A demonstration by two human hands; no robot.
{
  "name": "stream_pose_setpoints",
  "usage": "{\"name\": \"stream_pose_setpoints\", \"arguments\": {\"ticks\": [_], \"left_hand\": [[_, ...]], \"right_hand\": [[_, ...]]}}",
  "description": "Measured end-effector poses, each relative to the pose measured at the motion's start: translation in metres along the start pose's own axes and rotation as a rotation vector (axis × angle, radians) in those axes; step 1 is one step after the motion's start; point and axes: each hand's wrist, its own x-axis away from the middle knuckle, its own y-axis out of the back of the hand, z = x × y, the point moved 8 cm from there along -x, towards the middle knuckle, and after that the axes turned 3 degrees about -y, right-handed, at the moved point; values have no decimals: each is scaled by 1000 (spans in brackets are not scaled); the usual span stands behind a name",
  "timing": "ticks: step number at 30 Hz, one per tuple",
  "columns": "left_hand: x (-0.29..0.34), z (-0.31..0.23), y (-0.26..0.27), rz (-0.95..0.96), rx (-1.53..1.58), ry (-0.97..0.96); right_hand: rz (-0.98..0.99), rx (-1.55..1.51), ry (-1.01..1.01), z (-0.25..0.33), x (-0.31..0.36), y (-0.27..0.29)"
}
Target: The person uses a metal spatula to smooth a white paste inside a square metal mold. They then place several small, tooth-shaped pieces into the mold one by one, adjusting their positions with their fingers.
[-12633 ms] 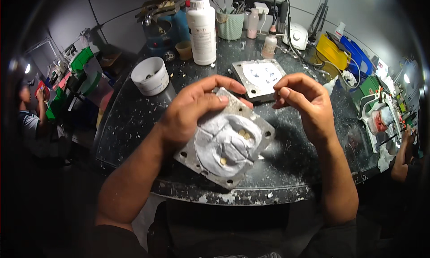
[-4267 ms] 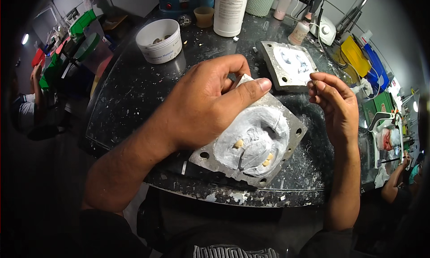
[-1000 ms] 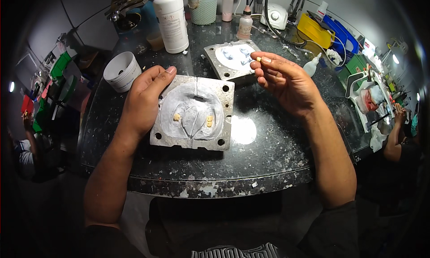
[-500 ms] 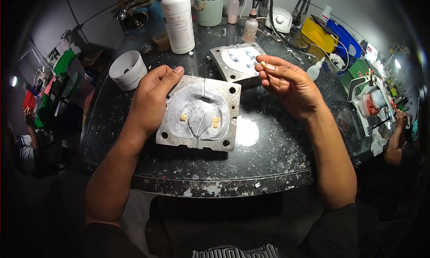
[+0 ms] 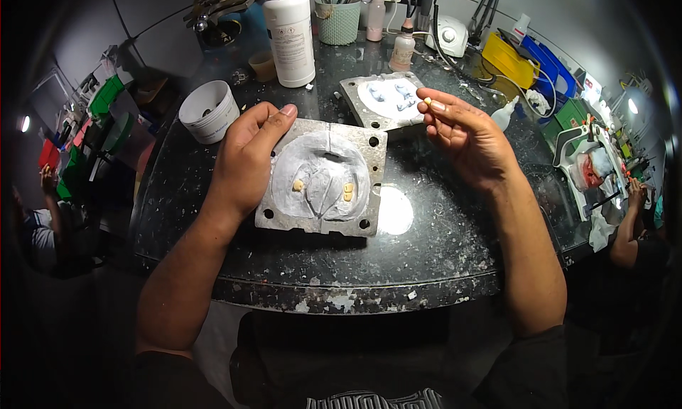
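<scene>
My left hand point(image 5: 245, 157) grips the left edge of a square metal denture flask half point(image 5: 373, 164), thumb over its upper corner. It is tilted towards me above the bench. Grey-white plaster point(image 5: 305, 150) fills it, with an arch-shaped hollow. Cream-yellow false teeth point(image 5: 348, 192) sit in the hollow's right side, and another point(image 5: 298, 186) on its left. Between thumb and fingertips, my right hand point(image 5: 472, 139) pinches a small yellowish false tooth point(image 5: 429, 104), partly hidden by the fingers. Just left of that hand lies the second flask half point(image 5: 359, 111), its white plaster carrying pale blue lumps.
On the dark, speckled bench point(image 5: 447, 246) a white tub point(image 5: 209, 114) stands left of my left hand. Behind are a large white bottle point(image 5: 290, 47), a green tool pot point(image 5: 337, 22) and a pink-tinted dropper bottle point(image 5: 402, 50). A small squeeze bottle point(image 5: 505, 114) is at right. Other people work at both sides.
The whole scene sits slightly further right in the picture. Both hands keep their holds on the flask half and the tooth, with little other movement.
</scene>
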Motion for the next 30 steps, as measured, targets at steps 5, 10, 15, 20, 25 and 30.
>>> {"name": "stream_pose_setpoints", "arguments": {"ticks": [5, 10, 15, 20, 25, 30], "left_hand": [[0, 0, 1, -4, 0, 8], [1, -2, -1, 2, 22, 0], [2, -4, -2, -1, 15, -6], [2, -7, -2, -9, -3, -12], [2, -5, -2, -3, 5, 1], [2, -6, -2, -6, 11, -3]], "right_hand": [[-22, 26, 2, 0, 0, -2], [-29, 19, -1, 1, 1, 1], [-40, 56, -7, 1, 2, 1], [-46, 75, -8, 1, 2, 0], [-51, 80, -4, 1, 3, -1], [-54, 97, -11, 1, 2, 0]]}}
